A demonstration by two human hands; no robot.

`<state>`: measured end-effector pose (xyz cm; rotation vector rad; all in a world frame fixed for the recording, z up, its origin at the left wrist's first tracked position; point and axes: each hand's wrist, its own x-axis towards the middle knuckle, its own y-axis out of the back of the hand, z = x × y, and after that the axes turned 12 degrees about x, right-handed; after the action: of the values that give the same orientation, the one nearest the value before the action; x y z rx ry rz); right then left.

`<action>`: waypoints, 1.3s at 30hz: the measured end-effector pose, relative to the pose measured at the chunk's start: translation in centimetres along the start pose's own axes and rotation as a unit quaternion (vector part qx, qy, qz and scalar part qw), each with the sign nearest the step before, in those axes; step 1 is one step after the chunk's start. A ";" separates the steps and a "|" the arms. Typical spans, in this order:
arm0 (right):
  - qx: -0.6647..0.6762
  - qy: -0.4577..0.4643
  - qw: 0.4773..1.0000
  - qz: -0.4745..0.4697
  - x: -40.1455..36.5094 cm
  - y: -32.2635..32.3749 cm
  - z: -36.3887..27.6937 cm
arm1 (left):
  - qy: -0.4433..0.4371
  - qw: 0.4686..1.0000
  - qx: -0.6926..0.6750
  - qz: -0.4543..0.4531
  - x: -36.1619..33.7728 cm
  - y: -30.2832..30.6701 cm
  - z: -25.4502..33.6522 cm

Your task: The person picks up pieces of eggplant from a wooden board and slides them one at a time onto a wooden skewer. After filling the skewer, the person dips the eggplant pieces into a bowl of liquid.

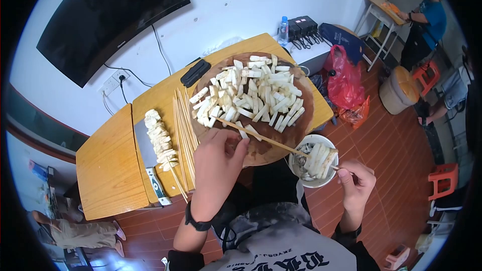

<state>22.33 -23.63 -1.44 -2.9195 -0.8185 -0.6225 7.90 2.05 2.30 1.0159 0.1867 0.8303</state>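
Wooden skewer (271, 142); pale strips (321, 161) bunched; right hand (357, 181) pinching its tip; left hand (219, 158): grip unclear

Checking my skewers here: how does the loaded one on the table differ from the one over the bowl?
The table skewer carries a long stack; the bowl skewer carries only a short one. The table skewer lies untouched; the bowl skewer is held in the right hand. Both stacks are pale.

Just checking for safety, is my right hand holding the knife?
No, your right hand grips a stick threaded with pale pieces, while the knife lies on the wooden table.
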 end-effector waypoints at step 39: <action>-0.023 -0.003 0.992 -0.121 0.1 -1.1 -0.3 | 0.174 0.752 -0.635 -0.025 -6.3 4.2 -7.3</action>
<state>21.78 -22.72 -1.21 -2.8870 -1.1863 -0.6559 -2.25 3.74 0.34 -0.4474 -0.0642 0.8456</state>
